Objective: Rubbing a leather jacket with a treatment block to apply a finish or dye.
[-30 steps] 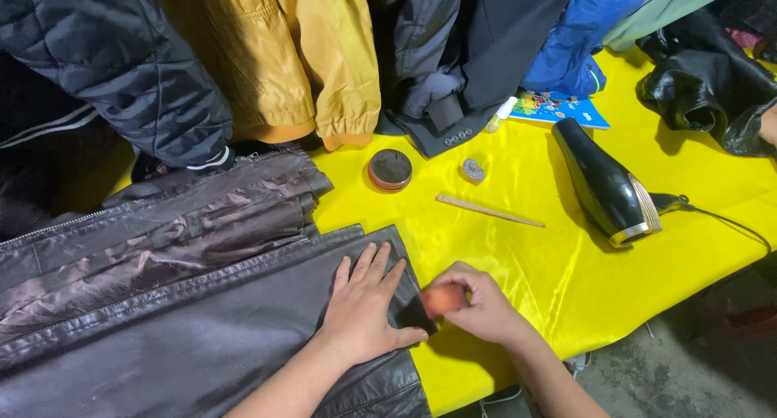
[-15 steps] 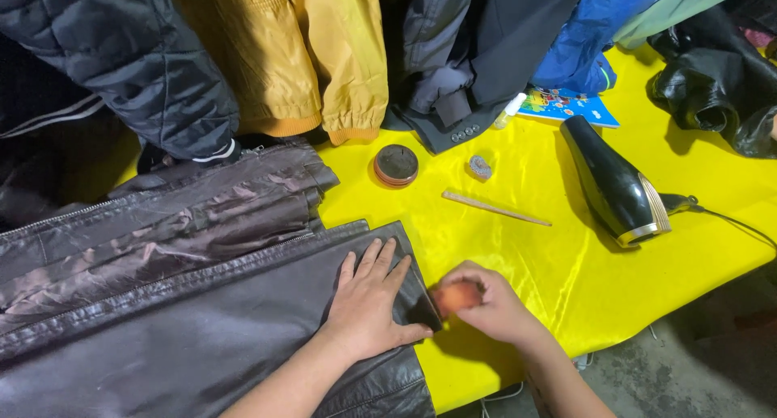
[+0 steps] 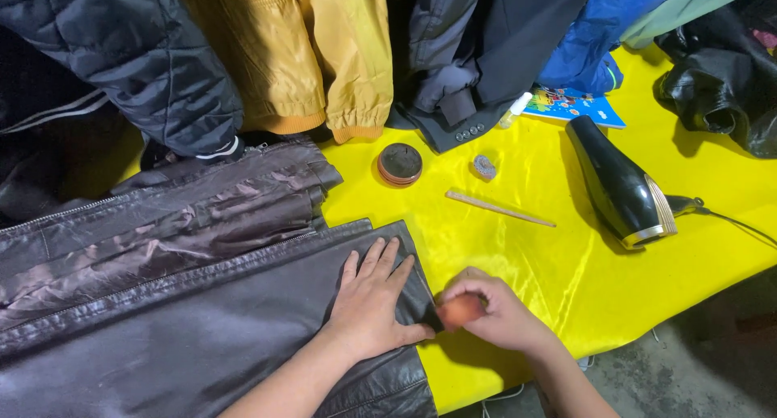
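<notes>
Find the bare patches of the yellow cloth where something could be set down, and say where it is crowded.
Free: yellow cloth between the wooden stick, hair dryer and right hand. Crowded: the leather jacket under the left hand; the round tin by the hanging jackets.

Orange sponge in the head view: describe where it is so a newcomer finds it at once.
Start at the yellow cloth over the table and follow the edge of the dark leather jacket nearest the camera. The right hand pinches a small orange sponge there, beside the flat left hand; it is the only orange lump.
</notes>
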